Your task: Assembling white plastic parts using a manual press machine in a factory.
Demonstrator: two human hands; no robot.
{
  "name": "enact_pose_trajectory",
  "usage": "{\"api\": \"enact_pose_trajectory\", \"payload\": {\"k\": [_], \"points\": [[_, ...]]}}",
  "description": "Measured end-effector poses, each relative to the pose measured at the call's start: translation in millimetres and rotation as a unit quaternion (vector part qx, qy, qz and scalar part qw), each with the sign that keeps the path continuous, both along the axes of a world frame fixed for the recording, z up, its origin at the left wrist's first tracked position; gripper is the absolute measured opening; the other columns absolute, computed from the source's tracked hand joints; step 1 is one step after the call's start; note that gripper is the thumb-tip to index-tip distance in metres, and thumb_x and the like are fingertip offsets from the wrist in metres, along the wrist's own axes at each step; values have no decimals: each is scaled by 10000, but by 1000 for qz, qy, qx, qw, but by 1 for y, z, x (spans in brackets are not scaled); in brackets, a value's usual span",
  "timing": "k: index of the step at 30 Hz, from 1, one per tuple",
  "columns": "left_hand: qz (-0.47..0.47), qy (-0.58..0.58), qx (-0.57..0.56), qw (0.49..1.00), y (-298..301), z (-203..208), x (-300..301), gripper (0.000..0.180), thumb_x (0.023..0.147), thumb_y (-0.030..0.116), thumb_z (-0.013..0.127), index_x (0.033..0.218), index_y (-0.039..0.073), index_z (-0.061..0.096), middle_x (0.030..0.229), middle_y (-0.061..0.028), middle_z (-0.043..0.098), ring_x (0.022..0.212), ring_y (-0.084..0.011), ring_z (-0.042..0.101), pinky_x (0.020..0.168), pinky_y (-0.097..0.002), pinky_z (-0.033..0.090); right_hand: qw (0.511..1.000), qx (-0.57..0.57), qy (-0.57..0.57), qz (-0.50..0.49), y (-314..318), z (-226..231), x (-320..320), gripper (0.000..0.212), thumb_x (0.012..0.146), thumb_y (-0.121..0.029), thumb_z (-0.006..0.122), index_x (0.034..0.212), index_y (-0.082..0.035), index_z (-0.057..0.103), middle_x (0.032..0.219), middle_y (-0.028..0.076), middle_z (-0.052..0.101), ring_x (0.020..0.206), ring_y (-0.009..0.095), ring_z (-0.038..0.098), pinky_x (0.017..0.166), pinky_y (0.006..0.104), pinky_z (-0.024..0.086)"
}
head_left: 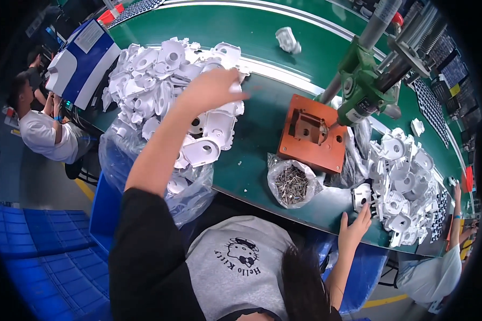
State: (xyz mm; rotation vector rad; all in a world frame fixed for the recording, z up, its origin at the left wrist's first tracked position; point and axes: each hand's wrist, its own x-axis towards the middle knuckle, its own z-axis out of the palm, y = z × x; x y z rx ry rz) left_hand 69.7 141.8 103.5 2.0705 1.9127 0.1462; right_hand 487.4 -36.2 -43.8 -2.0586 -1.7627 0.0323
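My left hand [211,91] is stretched over the right side of a large heap of white plastic housings [160,69]. Its fingers are apart, and nothing shows in them. My right hand [354,229] is low at the bench's front edge, its thumb apart from the fingers. Those fingertips touch or nearly touch a white plastic housing [362,197] beside a second heap of white housings [404,179]. Between the hands stands an orange fixture block [310,134] under a green press [359,85]. A clear bag of metal pins or screws [291,183] sits in front of the block.
A single white housing [288,40], slightly blurred, is over the green conveyor belt [219,24] at the back. Clear plastic bagging [185,206] hangs off the bench under the left heap. A blue and white machine [83,64] stands far left. Other people sit left [53,131] and right [434,273].
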Motion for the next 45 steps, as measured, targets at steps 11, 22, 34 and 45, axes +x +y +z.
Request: {"api": "enact_pose_trajectory", "payload": {"k": [11, 22, 34, 45], "points": [[28, 119, 68, 990, -120, -85, -59, 433, 741, 357, 721, 960, 49, 510, 865, -109, 612, 810, -291, 628, 656, -413, 496, 996, 13, -80, 29, 12, 0, -3, 433, 723, -138, 723, 1091, -40, 518, 1167, 148, 501, 1091, 334, 457, 943, 456, 327], [-22, -605, -289, 741, -88, -73, 0, 199, 816, 77, 546, 999, 44, 476, 952, -33, 543, 800, -61, 545, 638, -228, 452, 900, 28, 266, 344, 26, 89, -65, 557, 644, -99, 720, 1139, -57, 467, 1326, 246, 477, 1217, 352, 478, 1020, 434, 356], [81, -711, -431, 550, -103, -81, 77, 517, 985, 429, 398, 1181, -27, 544, 999, -89, 648, 844, -152, 666, 698, -289, 569, 801, -27, 196, 565, 62, 115, -134, 542, 650, -168, 806, 1119, -51, 561, 1252, 144, 516, 1148, 358, 494, 972, 458, 380], [113, -692, -478, 529, -108, -85, 80, 427, 985, 368, 439, 1166, -1, 552, 1058, -90, 629, 904, -179, 652, 700, -341, 561, 769, -132, 322, 537, 62, 98, -118, 486, 692, -221, 794, 1091, -31, 594, 1203, 152, 551, 1101, 301, 528, 898, 370, 438]]}}
